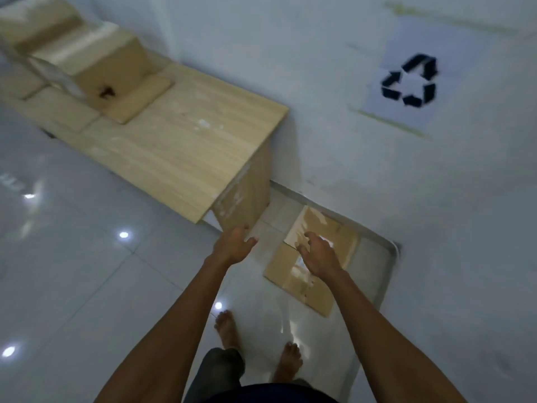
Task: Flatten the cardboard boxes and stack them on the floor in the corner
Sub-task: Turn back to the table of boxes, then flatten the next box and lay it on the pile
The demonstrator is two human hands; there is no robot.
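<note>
Fingers (302,249) of both hands loosely spread, gripping nothing. Right hand (319,255) hovers over flattened cardboard box (280,266), which lies on floor (87,271) in wall corner; left hand (232,245) alongside. Beyond, wooden tabletop (180,141) carries unflattened cardboard boxes (110,62). Recycling sign (406,82) on wall.

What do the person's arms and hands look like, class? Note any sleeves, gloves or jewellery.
Both arms are bare as far as the picture shows, with no sleeves. The left hand and right hand wear no gloves, and no watch or band shows at either wrist. Blur hides any small ring.
</note>
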